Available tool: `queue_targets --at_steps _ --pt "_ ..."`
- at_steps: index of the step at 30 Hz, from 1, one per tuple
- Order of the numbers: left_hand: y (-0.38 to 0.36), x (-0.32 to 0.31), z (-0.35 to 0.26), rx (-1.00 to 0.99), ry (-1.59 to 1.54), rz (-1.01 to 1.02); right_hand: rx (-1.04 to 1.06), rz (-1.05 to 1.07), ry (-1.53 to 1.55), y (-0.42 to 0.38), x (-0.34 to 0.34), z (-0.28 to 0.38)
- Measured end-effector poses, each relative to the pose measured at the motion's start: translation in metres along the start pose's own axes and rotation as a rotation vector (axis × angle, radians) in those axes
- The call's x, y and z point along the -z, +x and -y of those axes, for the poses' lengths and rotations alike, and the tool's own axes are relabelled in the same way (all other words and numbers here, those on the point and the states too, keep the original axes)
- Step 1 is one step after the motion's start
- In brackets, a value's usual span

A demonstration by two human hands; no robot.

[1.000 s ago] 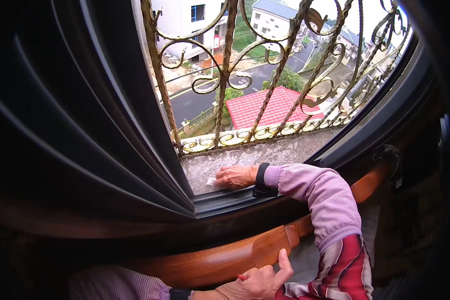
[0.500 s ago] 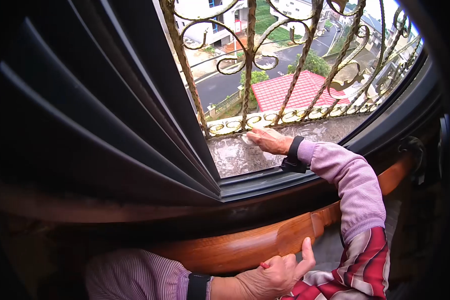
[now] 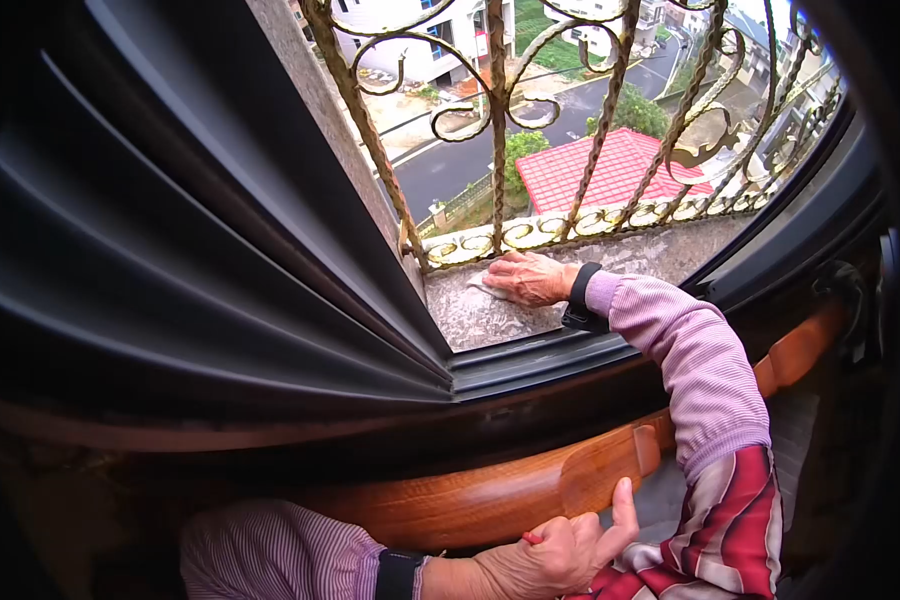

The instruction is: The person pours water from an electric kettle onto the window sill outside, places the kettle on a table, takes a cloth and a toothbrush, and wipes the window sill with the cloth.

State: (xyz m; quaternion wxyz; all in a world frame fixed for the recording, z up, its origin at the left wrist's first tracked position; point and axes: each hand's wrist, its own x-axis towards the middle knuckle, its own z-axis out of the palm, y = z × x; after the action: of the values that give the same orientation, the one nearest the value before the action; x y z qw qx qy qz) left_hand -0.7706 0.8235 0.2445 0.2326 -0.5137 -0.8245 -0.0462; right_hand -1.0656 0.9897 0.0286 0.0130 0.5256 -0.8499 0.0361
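My right hand (image 3: 532, 279) reaches through the open window onto the stone sill (image 3: 470, 325). Its fingers are bent over a crumpled white cloth (image 3: 488, 288), pressed against the sill beside the foot of the metal grille; most of the cloth is under the fingers. Low in the view, my left hand (image 3: 560, 555) is closed, with its index finger stretched out near the curved wooden rail (image 3: 490, 500). A small red tip (image 3: 532, 538) shows at its thumb side; what it belongs to is hidden.
A twisted metal grille (image 3: 497, 130) stands along the sill's outer edge. The dark window frame (image 3: 530, 372) runs in front of the sill, and dark ridged panels (image 3: 220, 230) rise on the left. A red tiled roof (image 3: 600, 170) and a road lie far below outside.
My right hand has moved a little down, nearer the window frame, its fingers now spread flatter over the cloth. The left hand keeps its pose. The view has shifted slightly.
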Motion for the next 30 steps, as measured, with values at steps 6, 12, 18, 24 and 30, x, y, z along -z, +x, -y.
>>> queue_targets --at_steps 6,12,18,24,30 --pt "0.000 0.003 0.004 -0.050 0.027 0.005 -0.134 -0.089 0.056 0.022 0.010 0.025" --pt "0.003 0.000 0.009 -0.083 0.143 -0.045 0.306 -0.037 -0.045 0.052 -0.031 0.066" --pt "-0.001 0.004 0.009 -0.168 0.191 0.022 -0.047 -0.017 -0.132 0.046 -0.027 0.032" --pt "0.005 0.026 0.020 -0.234 -0.047 0.104 -0.364 0.249 -0.135 -0.038 -0.007 -0.017" --pt "0.009 0.037 0.024 -0.314 0.061 0.014 -0.454 0.110 -0.008 -0.117 0.046 -0.005"
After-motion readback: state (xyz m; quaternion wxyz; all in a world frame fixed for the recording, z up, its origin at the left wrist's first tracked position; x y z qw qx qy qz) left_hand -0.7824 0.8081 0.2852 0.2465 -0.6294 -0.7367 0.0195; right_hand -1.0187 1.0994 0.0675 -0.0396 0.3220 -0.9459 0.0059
